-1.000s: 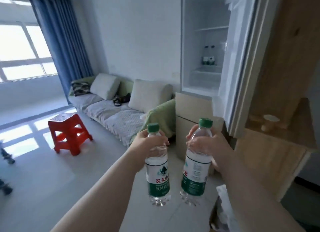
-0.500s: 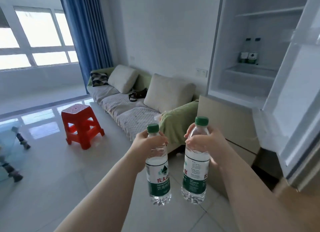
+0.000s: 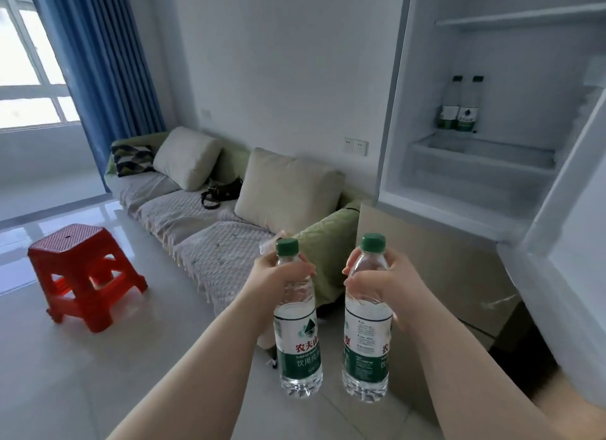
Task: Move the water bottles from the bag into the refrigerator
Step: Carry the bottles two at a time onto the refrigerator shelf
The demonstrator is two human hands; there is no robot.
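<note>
Straight ahead on my remote feed, I see two bare arms reaching forward into a room. The left hand (image 3: 278,277) has its fingers curled tight round the neck and shoulder of a clear plastic water bottle with a green cap (image 3: 298,347), held upright. The right hand (image 3: 383,282) grips a second clear green-capped water bottle (image 3: 367,351) the same way, thumb and fingers wrapped just below the cap. The two bottles hang side by side, near each other but apart, above the pale tiled floor (image 3: 98,374).

Up to the right stands the open white refrigerator (image 3: 459,203), its door (image 3: 577,275) swung out at the right edge. On a shelf at its back, two more green-labelled water bottles (image 3: 459,106) stand upright, touching.

To the left, a green sofa with beige cushions (image 3: 203,223) runs along the wall, with a small black bag (image 3: 224,190) lying on its seat. A red plastic stool (image 3: 82,269) stands on the floor further left, near a blue curtain (image 3: 98,62).
</note>
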